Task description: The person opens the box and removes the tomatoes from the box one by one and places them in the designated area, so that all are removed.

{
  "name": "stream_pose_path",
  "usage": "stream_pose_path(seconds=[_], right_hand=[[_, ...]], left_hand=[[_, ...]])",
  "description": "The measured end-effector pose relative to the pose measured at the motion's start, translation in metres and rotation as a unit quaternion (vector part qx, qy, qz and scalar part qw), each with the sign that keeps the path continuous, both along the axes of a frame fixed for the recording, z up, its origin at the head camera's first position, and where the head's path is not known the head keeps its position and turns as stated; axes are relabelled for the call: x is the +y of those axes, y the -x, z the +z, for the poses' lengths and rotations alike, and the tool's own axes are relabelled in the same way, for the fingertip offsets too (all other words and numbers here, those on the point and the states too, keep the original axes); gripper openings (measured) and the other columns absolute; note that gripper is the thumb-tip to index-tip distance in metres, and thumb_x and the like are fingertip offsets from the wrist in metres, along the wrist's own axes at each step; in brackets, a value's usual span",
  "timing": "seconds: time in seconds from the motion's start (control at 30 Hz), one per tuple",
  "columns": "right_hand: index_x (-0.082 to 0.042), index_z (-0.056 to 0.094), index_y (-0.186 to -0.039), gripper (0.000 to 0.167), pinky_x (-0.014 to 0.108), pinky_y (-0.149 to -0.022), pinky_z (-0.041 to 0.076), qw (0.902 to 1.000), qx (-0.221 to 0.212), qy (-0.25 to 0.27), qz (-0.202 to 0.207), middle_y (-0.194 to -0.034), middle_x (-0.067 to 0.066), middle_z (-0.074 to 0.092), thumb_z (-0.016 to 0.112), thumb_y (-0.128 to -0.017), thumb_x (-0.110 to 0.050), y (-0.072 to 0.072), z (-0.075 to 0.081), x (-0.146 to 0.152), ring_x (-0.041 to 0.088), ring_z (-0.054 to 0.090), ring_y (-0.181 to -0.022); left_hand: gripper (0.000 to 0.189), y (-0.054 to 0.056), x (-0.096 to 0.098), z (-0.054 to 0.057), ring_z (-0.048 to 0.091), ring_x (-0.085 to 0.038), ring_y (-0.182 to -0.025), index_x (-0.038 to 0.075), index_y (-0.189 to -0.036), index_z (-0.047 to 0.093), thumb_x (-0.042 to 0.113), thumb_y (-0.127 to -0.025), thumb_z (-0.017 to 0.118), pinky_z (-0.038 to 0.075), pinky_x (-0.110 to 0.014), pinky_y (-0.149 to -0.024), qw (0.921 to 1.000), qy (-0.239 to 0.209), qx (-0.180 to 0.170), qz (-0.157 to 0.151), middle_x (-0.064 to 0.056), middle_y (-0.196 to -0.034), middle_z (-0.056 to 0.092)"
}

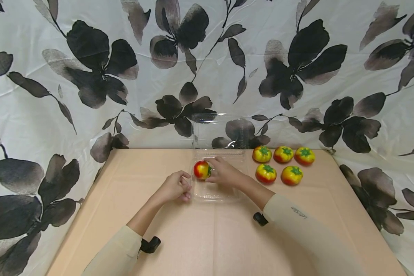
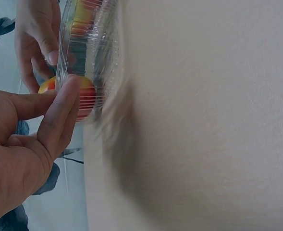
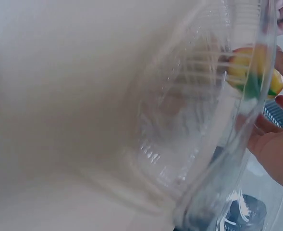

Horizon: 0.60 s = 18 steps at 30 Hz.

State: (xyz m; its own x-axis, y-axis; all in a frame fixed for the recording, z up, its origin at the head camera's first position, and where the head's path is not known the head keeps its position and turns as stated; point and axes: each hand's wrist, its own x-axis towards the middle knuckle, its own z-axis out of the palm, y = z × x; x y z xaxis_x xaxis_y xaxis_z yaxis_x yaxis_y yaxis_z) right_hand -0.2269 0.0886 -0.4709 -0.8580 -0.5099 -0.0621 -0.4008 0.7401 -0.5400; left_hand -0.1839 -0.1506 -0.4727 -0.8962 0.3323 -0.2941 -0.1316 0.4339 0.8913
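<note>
A clear plastic clamshell container (image 1: pixel 217 197) stands at the middle of the table with its lid raised at the back. One red-and-yellow toy tomato (image 1: pixel 201 170) with a green calyx sits inside it, at the left end. My right hand (image 1: pixel 224 172) reaches into the container and holds this tomato from its right, fingers at the far side and thumb at the near side. At the container's left edge is my left hand (image 1: pixel 175 187); the left wrist view shows its thumb and fingers (image 2: pixel 59 108) pinching the clear rim.
Several more toy tomatoes (image 1: pixel 265 173) stand in two rows to the right of the container. The clear lid (image 1: pixel 220 132) leans up near a floral cloth (image 1: pixel 238 69) behind the table (image 1: pixel 193 237).
</note>
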Motion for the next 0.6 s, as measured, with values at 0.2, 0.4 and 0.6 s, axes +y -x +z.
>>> stream_pose_path(seconds=[0.2,0.4,0.6], right_hand=[[-0.007,0.040,-0.156,0.082,0.045,-0.101,0.054,1.0000,-0.003,0.007,0.004,-0.103,0.016,0.070,0.082,-0.089,-0.031,0.001,-0.001,-0.007,0.030,0.060,-0.108],[-0.011,0.040,-0.155,0.076,0.044,-0.109,0.053,0.9980,-0.036,0.052,-0.005,-0.136,0.015,0.064,0.080,-0.091,-0.025,0.003,-0.007,-0.011,0.027,0.063,-0.115],[-0.020,0.042,-0.147,0.067,0.050,-0.114,0.049,0.9932,-0.071,0.092,-0.013,-0.136,0.014,0.063,0.079,-0.091,-0.019,0.001,-0.010,-0.013,0.032,0.061,-0.123]], left_hand=[[0.040,0.000,0.000,0.001,0.071,-0.019,-0.060,-0.009,-0.134,0.051,-0.009,-0.095,0.060,0.066,-0.039,-0.060,1.0000,-0.004,-0.003,0.000,-0.017,-0.087,0.067],[0.041,0.000,-0.001,0.001,0.071,-0.019,-0.060,-0.009,-0.135,0.051,-0.009,-0.094,0.060,0.066,-0.040,-0.060,1.0000,-0.006,-0.005,0.001,-0.016,-0.086,0.067],[0.040,0.000,-0.001,0.001,0.071,-0.020,-0.059,-0.009,-0.134,0.051,-0.009,-0.095,0.060,0.066,-0.045,-0.063,0.9999,-0.009,-0.007,0.000,-0.016,-0.085,0.066]])
